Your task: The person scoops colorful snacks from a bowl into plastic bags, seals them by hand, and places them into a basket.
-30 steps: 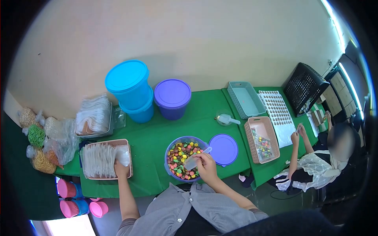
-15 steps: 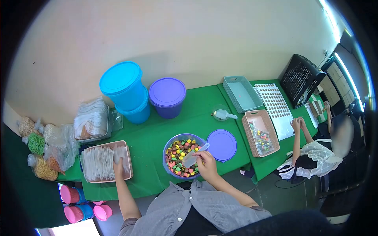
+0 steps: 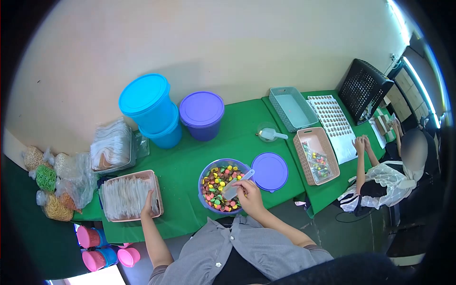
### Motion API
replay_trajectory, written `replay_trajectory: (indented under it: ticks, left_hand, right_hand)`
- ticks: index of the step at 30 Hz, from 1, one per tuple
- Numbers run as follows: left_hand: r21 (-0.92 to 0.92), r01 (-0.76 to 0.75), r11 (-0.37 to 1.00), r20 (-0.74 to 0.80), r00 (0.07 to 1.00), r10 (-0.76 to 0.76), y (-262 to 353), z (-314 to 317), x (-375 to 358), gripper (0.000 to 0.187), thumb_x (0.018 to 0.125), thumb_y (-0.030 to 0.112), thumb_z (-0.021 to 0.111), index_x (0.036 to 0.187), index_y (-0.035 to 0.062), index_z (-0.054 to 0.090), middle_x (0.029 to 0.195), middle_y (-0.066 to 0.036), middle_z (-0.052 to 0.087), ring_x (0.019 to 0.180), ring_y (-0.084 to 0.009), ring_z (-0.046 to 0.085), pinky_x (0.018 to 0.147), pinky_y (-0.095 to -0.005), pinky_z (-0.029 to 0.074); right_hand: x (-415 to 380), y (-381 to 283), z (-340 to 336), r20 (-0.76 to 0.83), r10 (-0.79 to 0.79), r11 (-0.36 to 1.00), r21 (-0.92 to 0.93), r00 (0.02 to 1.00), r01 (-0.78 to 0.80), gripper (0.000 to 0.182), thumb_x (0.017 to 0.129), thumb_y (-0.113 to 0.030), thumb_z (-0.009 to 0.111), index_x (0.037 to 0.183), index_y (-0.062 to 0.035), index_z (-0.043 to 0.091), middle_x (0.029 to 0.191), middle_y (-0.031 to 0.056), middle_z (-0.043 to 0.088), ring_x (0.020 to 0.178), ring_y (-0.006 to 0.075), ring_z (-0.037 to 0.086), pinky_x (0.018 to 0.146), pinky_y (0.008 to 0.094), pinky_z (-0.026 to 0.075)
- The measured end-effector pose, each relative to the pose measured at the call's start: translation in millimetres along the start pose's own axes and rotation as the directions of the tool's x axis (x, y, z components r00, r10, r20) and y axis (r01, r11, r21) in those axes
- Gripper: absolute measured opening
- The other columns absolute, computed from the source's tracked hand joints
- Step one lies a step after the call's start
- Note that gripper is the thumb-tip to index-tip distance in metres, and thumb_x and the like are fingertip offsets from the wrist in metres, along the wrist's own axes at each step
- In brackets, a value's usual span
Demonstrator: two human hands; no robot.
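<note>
My right hand (image 3: 250, 195) is closed on the handle of a clear scoop (image 3: 231, 191), whose bowl rests among colourful candies (image 3: 214, 186) in a purple tub (image 3: 201, 198). At the left, my left hand (image 3: 149, 205) touches the right end of a row of clear packets (image 3: 127, 197). These packets stand upright in a pink basket (image 3: 158, 183). The fingers of this hand point up along the packets, and whether they pinch one is unclear. Against the tub's right side lies a round purple lid (image 3: 269, 172).
Blue tubs (image 3: 151, 111) and a lidded purple tub (image 3: 203, 116) stand at the back. A small bowl with a scoop (image 3: 270, 134), a teal basket (image 3: 292, 109), a pink basket of candy packets (image 3: 308, 178) and a co-worker (image 3: 387, 183) are on the right. Filled bags (image 3: 57, 178) lie left.
My left hand has shifted slightly right and down at the packets' right end. The scoop has stayed in the candies in my right hand. The co-worker's hands have moved slightly.
</note>
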State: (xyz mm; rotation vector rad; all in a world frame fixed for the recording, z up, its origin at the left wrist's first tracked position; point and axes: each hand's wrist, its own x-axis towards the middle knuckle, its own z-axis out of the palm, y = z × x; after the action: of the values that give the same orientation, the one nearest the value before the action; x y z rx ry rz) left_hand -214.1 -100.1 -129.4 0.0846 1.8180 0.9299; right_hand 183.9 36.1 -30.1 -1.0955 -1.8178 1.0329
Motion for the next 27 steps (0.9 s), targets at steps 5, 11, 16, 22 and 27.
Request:
replay_trajectory:
  ticks: [5,11,16,22,27]
  left_hand:
    - [0.007,-0.052,0.999,0.002,0.999,0.052,-10,6,21,0.105,0.072,0.074,0.054,0.152,0.0139,0.019,0.155,-0.016,0.021,0.14,-0.0362,0.023,0.109,-0.0571,0.02]
    - [0.088,-0.218,0.972,-0.028,0.975,0.221,-45,-22,76,0.071,0.09,0.054,0.045,0.142,0.0071,0.037,0.141,-0.02,0.043,0.127,-0.0339,0.044,0.101,-0.0437,0.038]
    - [0.712,-0.34,0.614,-0.092,0.822,0.562,-12,-15,32,0.04,0.094,0.029,0.049,0.115,-0.0019,0.064,0.108,-0.027,0.064,0.1,-0.0369,0.063,0.082,-0.0421,0.049]
    - [0.533,-0.456,0.713,-0.456,0.555,0.696,12,-7,-6,0.022,0.088,0.012,0.06,0.096,-0.0064,0.068,0.092,-0.027,0.066,0.088,-0.0343,0.068,0.077,-0.0366,0.05]
    - [-0.031,-0.876,0.481,-0.465,0.438,0.769,59,18,-73,0.028,0.094,0.018,0.058,0.113,-0.0027,0.062,0.106,-0.016,0.067,0.097,-0.0263,0.066,0.087,-0.0348,0.051]
  right_hand:
    - [1,8,1,-0.024,-0.051,0.998,0.024,0.998,0.051,0.016,0.084,-0.002,0.053,0.093,-0.0031,0.066,0.087,0.0112,0.065,0.078,0.0265,0.058,0.068,0.035,0.045]
    - [2,12,4,-0.015,0.034,0.999,0.01,0.999,-0.034,0.016,0.084,-0.001,0.052,0.092,-0.0025,0.066,0.081,0.0093,0.061,0.073,0.0216,0.055,0.064,0.0328,0.043]
    - [3,8,9,0.005,0.033,0.999,0.03,0.999,-0.033,0.017,0.083,-0.001,0.053,0.092,-0.0035,0.067,0.076,0.0073,0.058,0.068,0.0189,0.051,0.061,0.0318,0.04]
    - [5,12,6,-0.003,0.011,1.0,-0.001,1.0,-0.011,0.016,0.084,-0.001,0.053,0.092,-0.0036,0.067,0.074,0.0063,0.056,0.066,0.0173,0.049,0.06,0.0307,0.039]
    - [6,13,6,-0.056,-0.003,0.998,0.061,0.998,0.006,0.016,0.085,-0.002,0.053,0.092,-0.0037,0.067,0.075,0.0058,0.055,0.066,0.0162,0.049,0.059,0.0302,0.038]
